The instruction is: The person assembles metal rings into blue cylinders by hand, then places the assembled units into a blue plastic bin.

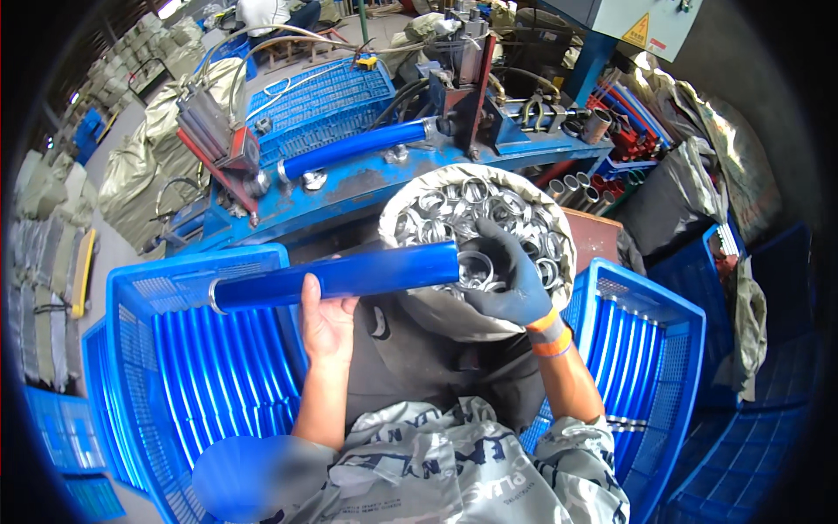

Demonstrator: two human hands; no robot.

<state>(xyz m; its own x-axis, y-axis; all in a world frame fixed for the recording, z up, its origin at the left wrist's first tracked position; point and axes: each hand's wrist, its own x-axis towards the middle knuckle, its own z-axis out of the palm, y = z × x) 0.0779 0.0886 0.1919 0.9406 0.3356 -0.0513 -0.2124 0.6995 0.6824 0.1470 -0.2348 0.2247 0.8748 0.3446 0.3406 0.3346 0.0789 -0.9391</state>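
Note:
My bare left hand (326, 325) is closed round a long blue metal tube (384, 269), which lies nearly level across my lap. A pale ring sits on the tube's left end. My right hand (519, 293), in a grey-blue glove with an orange cuff, grips a silver metal ring (477, 269) between thumb and fingers. That ring is close by the tube's right end; whether they touch I cannot tell. Right behind the glove stands a round cloth-lined container (390, 218) heaped with similar metal rings (454, 203).
Blue plastic crates stand at my left (131, 349) and right (681, 349), both holding rows of blue tubes. Ahead, a blue machine bench (349, 188) carries another blue tube (358, 147) between two fixtures. A grey electrical box (611, 22) hangs far right. A person (266, 13) sits at the back.

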